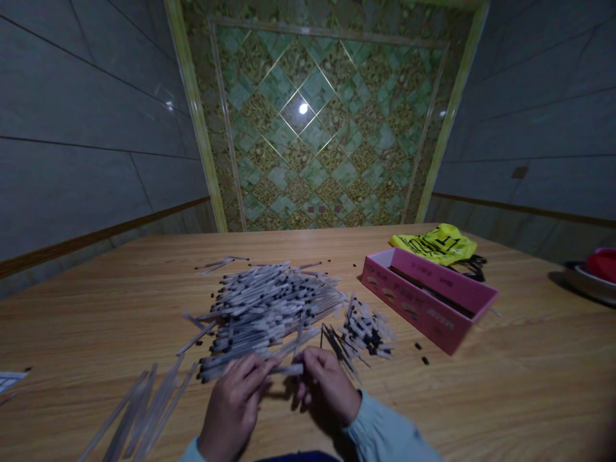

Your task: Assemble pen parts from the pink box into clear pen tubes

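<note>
My left hand [240,398] is closed around one end of a thin translucent tube [289,370], which lies roughly level between my hands. At its other end, the fingers of my right hand [327,378] pinch together; a small dark bit shows there, too blurred to name. Just beyond my hands spreads a big pile of pale tubes with black tips [269,301]. To the right of it is a smaller heap of short whitish pieces with black ends [368,327]. Several thin dark sticks [338,346] lie between the two piles.
Long clear sleeves or tubes [154,410] lie loose at the front left. A pink open box [418,301] stands at the right, with a yellow bag [437,242] behind it. Small black caps [425,360] dot the wooden table [520,398]. A bowl [590,285] holding something red sits far right.
</note>
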The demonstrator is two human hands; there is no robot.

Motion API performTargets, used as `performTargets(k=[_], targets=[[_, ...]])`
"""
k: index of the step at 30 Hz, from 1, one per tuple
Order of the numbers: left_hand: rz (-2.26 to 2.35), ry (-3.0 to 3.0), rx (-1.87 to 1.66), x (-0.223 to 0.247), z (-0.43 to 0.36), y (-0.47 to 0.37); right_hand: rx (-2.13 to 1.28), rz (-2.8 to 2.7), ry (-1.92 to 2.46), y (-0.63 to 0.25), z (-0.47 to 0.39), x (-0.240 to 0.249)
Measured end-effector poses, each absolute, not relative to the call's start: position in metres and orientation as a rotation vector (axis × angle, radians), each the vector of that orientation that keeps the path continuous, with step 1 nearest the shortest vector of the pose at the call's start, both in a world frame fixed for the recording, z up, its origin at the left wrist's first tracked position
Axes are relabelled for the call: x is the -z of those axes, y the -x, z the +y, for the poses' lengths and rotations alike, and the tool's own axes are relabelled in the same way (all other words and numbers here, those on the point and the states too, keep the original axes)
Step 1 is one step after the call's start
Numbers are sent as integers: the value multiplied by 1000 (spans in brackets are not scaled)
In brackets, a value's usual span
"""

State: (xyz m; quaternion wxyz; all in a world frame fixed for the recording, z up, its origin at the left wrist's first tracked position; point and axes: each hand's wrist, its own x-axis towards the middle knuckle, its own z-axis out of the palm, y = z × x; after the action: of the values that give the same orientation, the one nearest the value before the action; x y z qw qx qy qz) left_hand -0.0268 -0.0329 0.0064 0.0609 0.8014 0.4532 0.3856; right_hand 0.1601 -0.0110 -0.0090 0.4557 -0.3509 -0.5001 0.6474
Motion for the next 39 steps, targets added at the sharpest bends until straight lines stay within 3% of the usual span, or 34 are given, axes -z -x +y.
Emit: performTargets(k=[5,12,18,22,29,33,36,39], targets=[[1352,-2834,-923,-9,-36,23,-1926,-1297,859,-172,-6,13],[1136,-2922,-1070,-10,-36,16,-2475,-1064,615,-181,-10,8],[1127,-2901,-995,-16,-42,14,-2460,-1278,591,-186,-6,7],[1171,-2928,-868,-17,-42,11,-2093,-1590,937,-182,-6,6],[1427,-2848,-602,-9,-42,15,-838,-2175,1189,-172,-24,-10],[1593,-2663,-428,-8,-40,16,-304,-2374,1163,-170,-30,-11],[1666,-2514,-387,-8,-38,15,-173,-2370,1139,-167,-30,-8],[1656,-2546,-495,-9,-38,13,-422,-2171,1191,-161,-27,-1]])
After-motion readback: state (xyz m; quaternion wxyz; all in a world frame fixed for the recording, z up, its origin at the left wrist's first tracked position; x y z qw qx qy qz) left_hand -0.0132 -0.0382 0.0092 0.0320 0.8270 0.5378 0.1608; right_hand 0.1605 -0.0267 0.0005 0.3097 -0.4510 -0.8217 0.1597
